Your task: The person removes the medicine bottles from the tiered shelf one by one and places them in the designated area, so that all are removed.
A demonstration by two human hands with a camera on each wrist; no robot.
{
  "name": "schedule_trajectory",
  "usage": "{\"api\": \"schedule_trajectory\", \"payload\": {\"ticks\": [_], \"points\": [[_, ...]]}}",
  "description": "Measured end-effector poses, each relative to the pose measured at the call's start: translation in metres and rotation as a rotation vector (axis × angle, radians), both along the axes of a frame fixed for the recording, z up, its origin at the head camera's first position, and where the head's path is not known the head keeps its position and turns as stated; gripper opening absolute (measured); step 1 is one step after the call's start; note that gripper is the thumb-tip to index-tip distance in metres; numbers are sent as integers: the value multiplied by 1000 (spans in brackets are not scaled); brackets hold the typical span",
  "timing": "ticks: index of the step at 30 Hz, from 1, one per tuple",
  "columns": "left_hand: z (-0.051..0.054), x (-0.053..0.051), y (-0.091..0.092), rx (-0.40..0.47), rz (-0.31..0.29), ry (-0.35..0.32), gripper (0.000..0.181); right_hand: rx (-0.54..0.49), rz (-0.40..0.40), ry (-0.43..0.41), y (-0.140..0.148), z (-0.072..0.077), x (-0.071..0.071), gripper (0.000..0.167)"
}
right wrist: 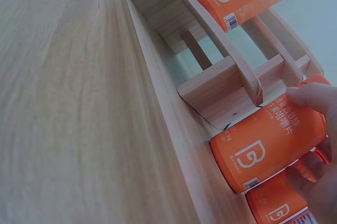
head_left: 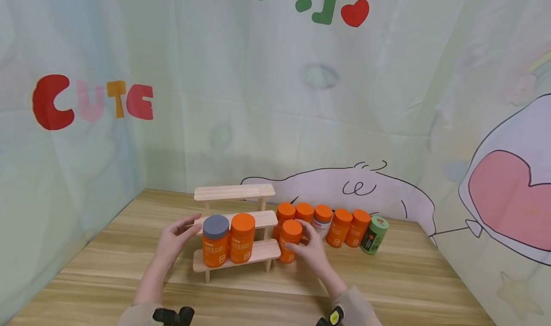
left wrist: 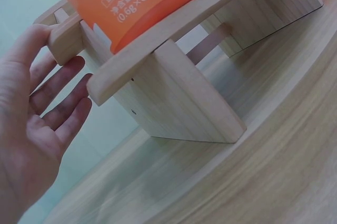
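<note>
A three-tier wooden display rack stands on the table with two orange jars on its lowest tier: one with a grey lid, one with an orange lid. My left hand holds the left end of the middle tier; in the left wrist view the thumb meets the plank's end and the other fingers curve beneath. My right hand grips an orange jar just beyond the rack's right end, thumb on its near side. The jar is upright; whether its base touches the table I cannot tell.
Behind and right of the held jar stands a row: several orange jars, a white-labelled jar with an orange lid and a green canister. A printed cloth hangs behind the wooden table.
</note>
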State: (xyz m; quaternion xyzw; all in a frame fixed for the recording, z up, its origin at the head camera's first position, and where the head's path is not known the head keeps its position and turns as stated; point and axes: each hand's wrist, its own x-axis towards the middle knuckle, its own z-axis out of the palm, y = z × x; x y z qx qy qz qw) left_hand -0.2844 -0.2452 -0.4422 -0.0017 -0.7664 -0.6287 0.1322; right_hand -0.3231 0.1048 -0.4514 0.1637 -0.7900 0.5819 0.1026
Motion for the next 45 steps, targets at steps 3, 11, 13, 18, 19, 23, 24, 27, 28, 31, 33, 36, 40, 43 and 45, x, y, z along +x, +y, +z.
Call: {"api": "schedule_trajectory", "payload": {"ticks": [3,11,13,18,19,23,24,27,28,31,33,36,40,43,45], "points": [[0,0,1,0,0,-1,54,-4,3,-14,0,2,2,64],[0,-1,2,9,-6,2,54,-34,-2,-5,1,17,4,61],[0,-2,2,7,-4,-3,54,-29,5,-6,1,22,6,61],[0,-2,2,-14,2,-28,55,-42,27,14,1,35,5,62],[0,-2,2,-18,4,-32,54,-46,30,22,0,38,5,62],[-1,-2,2,-25,7,-38,53,-38,36,57,-3,48,6,61],[0,-2,2,-21,7,-38,53,-32,43,66,-4,50,7,61],[0,-1,1,-14,2,-33,53,-25,73,79,-9,56,9,61],[0,-1,1,-10,1,-31,53,-22,86,81,-11,57,9,61],[0,-1,1,6,-3,-22,53,-7,118,81,-17,61,11,62],[0,0,1,12,-7,-14,53,8,144,80,-22,63,12,63],[0,0,1,19,-9,-5,53,26,200,83,-29,65,14,65],[0,0,1,22,-9,0,52,42,280,74,-39,65,13,69],[0,1,1,24,-8,0,52,51,335,61,-45,64,12,71],[0,1,1,23,-9,-2,53,60,367,54,-49,62,12,70]]}}
